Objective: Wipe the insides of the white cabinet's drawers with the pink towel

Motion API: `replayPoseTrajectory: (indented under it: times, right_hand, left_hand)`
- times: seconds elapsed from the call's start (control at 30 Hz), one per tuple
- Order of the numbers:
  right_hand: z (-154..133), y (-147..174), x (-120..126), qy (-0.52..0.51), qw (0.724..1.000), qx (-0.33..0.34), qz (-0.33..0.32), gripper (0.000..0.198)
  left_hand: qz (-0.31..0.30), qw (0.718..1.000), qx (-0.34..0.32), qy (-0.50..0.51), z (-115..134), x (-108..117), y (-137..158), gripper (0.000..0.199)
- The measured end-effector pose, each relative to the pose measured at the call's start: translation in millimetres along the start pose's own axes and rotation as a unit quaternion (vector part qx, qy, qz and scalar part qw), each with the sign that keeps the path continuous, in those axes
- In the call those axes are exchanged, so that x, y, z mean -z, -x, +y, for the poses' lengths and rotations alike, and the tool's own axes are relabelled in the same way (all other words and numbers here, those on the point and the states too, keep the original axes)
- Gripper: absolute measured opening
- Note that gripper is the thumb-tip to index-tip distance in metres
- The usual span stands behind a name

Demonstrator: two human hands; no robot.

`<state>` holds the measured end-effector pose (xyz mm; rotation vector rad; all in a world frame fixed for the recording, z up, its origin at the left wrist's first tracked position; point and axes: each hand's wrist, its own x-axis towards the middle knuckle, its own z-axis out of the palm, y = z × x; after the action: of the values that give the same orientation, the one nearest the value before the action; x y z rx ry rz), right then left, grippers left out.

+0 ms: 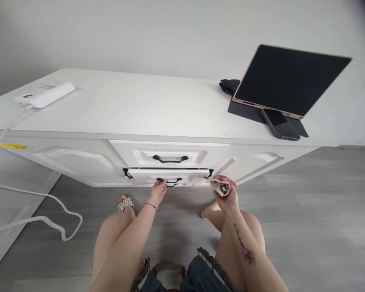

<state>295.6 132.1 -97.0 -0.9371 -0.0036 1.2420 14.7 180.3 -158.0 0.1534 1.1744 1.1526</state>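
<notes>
My left hand (158, 192) has its fingers hooked on the left part of a black drawer handle (174, 180). That handle belongs to the second drawer (142, 176) of a white cabinet, which stands slightly pulled out, with a dark gap along its top edge. A rolled-up cloth (220, 186), beige with some pink-red, is in my right hand (229, 199), whose fingers are closed around it. My right hand is just in front of the cabinet, right of the drawer. What lies inside the drawer is hidden.
On the cabinet top (146, 105) are a tablet (292, 79) on a dark stand, a phone (280, 123), a black textured item (229, 86) and a white device (47, 95) with a cable. A closed upper drawer (124, 149) sits above. A white cord (61, 202) loops at left.
</notes>
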Motion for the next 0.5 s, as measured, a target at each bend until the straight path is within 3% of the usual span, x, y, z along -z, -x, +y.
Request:
replayPoseTrajectory:
  times: [0.5]
  right_hand:
    - [10.5, 10.6, -22.0, 0.015, 0.999, -0.038, -0.01, 0.004]
  left_hand:
    - [0.016, 1.0, -0.003, -0.026, 12.1, -16.9, -14.6, 0.034]
